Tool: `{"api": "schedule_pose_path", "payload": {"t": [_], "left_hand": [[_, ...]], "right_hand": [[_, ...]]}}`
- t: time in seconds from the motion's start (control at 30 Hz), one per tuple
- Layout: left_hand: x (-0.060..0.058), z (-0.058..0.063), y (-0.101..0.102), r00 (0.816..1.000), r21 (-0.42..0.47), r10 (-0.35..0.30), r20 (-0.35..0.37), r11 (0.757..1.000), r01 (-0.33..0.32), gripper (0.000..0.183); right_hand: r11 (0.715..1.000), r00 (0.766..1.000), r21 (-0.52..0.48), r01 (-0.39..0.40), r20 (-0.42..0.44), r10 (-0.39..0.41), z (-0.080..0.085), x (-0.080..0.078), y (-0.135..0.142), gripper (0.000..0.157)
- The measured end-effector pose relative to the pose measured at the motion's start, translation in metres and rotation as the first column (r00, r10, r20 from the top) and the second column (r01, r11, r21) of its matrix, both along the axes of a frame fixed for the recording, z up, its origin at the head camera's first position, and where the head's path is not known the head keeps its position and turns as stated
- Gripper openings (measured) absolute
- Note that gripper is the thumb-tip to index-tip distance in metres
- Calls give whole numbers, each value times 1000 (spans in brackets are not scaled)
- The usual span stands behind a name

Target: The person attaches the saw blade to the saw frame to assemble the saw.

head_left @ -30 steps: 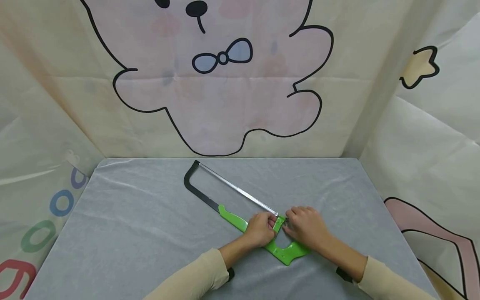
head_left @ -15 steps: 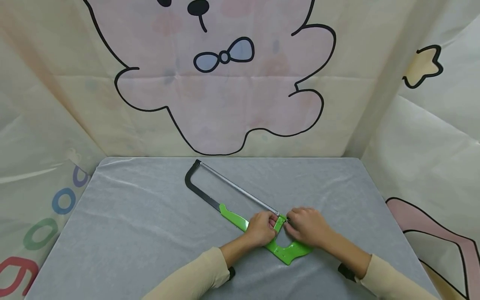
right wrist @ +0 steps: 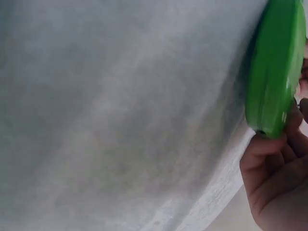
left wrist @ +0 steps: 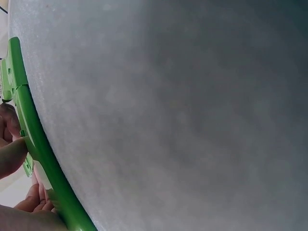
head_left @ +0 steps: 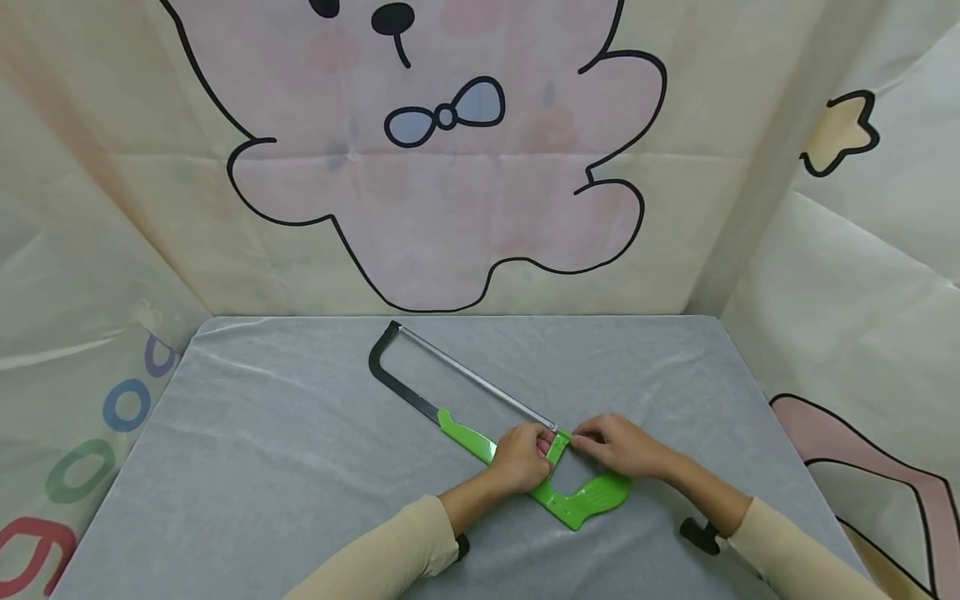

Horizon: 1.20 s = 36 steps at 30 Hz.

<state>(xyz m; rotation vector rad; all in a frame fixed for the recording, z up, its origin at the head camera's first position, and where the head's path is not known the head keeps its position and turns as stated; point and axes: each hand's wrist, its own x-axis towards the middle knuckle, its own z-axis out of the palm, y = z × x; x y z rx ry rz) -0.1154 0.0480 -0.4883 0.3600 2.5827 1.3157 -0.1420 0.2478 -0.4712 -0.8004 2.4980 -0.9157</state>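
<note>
A hacksaw (head_left: 468, 438) with a green handle and dark front frame lies slantwise on the grey cloth. Its silver blade (head_left: 480, 383) stretches between the frame's two ends. My left hand (head_left: 519, 460) grips the green part by the blade's near end; its fingers curl round it, partly hidden. On the other side of that end, the fingertips of my right hand (head_left: 618, 446) pinch a small nut, mostly covered. The left wrist view catches the green frame (left wrist: 45, 149) at its left edge. In the right wrist view, the green grip (right wrist: 274, 67) stands above my curled right fingers.
Grey cloth covers the table (head_left: 262, 467). Behind it hangs a printed curtain (head_left: 442, 200), with further curtains at both sides. A dark wrist device (head_left: 699, 536) sits at my right sleeve.
My right hand has turned and drawn slightly right, its fingers straighter, exposing more of the green grip. The left hand and the hacksaw stay put.
</note>
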Motion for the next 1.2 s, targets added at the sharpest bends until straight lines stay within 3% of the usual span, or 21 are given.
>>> {"api": "schedule_pose_path", "payload": {"t": [0.1, 0.23, 0.47, 0.57, 0.77, 0.97, 1.03, 1.07, 1.1, 1.17, 1.2], "left_hand": [[0, -1, 0, 1000, -2, 0, -12, 1000, 0, 25], [0, -2, -1, 1000, -2, -5, -28, 1000, 5, 25], [-1, -2, -1, 1000, -2, -2, -3, 1000, 2, 26], [-2, -2, -1, 1000, 3, -2, -3, 1000, 2, 26], [-1, -2, 0, 1000, 8, -7, -13, 1000, 8, 25], [0, -3, 0, 1000, 20, -7, -4, 1000, 7, 26], [-1, -3, 0, 1000, 26, -10, 3, 1000, 10, 26], [-1, -3, 0, 1000, 26, -12, 3, 1000, 12, 26], [-1, -3, 0, 1000, 26, -13, 6, 1000, 13, 26], [-1, -2, 0, 1000, 23, -13, 4, 1000, 13, 26], [-1, -2, 0, 1000, 21, -13, 1, 1000, 13, 25]], "right_hand": [[998, 994, -60, -26, 106, 32, -1, -5, 2, 27], [992, 968, -122, -32, 245, 61, -4, -9, 4, 36], [982, 864, -169, 81, 504, 16, -8, -14, 6, 40], [980, 832, -179, 89, 555, 26, -7, -15, 7, 41], [979, 815, -189, 71, 577, 52, -9, -17, 10, 41], [981, 816, -179, 71, 576, 47, -7, -17, 9, 43], [985, 831, -156, 73, 555, 26, -5, -16, 8, 44], [988, 852, -136, 70, 524, 12, -3, -16, 7, 44], [993, 890, -105, 58, 457, -4, -1, -15, 6, 43], [1000, 977, -3, 22, 214, -21, 4, -11, 3, 39], [998, 998, 66, 12, 55, -16, 6, -8, 2, 37]]}}
